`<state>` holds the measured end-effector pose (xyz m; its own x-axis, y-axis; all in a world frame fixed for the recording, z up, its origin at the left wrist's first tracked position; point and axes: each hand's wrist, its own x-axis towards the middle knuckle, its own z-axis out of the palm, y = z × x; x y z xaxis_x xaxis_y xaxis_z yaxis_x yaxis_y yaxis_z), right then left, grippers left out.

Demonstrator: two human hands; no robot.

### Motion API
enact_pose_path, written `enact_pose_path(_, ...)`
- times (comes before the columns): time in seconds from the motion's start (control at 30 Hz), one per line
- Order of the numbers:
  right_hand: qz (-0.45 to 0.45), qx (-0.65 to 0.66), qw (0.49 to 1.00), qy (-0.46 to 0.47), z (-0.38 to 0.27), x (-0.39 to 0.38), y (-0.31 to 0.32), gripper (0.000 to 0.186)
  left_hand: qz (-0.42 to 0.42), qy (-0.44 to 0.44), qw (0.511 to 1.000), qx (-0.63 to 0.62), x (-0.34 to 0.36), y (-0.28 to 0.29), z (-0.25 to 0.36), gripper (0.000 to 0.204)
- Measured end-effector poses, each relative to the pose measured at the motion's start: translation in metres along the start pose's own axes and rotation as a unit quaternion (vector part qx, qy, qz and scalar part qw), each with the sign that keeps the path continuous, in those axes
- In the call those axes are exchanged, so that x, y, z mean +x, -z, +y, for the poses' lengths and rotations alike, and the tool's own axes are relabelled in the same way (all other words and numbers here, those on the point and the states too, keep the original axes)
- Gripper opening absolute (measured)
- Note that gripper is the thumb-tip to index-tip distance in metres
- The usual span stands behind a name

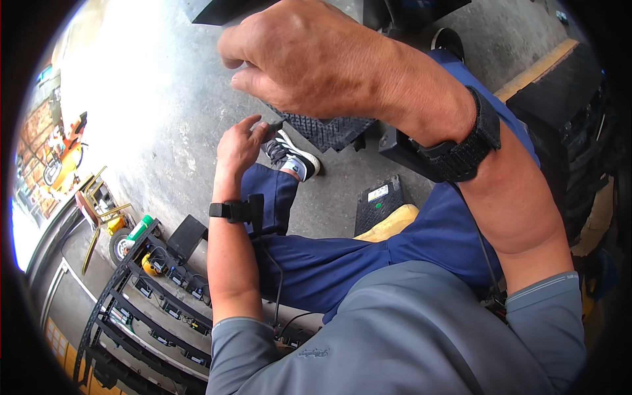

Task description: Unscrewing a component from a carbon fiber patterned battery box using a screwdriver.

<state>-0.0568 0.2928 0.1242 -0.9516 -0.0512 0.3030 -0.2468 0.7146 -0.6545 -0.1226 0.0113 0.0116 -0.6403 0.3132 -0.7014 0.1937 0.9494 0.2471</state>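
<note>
My right hand (296, 59) is raised close to the view at the top, its back toward me. Its fingers are bent and the thumb lies below them; whatever they hold, if anything, is hidden. Lower and to the left, my left hand (238, 148) pinches a small black piece (272, 130) between thumb and fingers. Just right of that piece is a black plastic part with a ribbed, grid-like surface (332, 133), partly covered by my right hand and forearm. Each wrist wears a black strap with a device on it.
A black box-like part with a white label (378, 193) lies on the concrete floor (178, 131) between my legs, beside a yellowish cushion (388, 224). At lower left stands a black rack (125, 306) of small devices. A wood-edged dark block (550, 85) is at right.
</note>
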Motion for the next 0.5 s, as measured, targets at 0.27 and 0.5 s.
enact_pose_path(0.27,-0.012,0.002,1.000,-0.008,-0.002,0.001,0.004,0.017,0.001,-0.025,0.999,0.048,-0.002,0.000,0.005,0.055)
enact_pose_path(0.5,-0.007,0.005,1.000,-0.006,-0.001,0.001,0.006,0.016,0.073,-0.122,0.989,0.046,-0.017,-0.002,0.019,0.050)
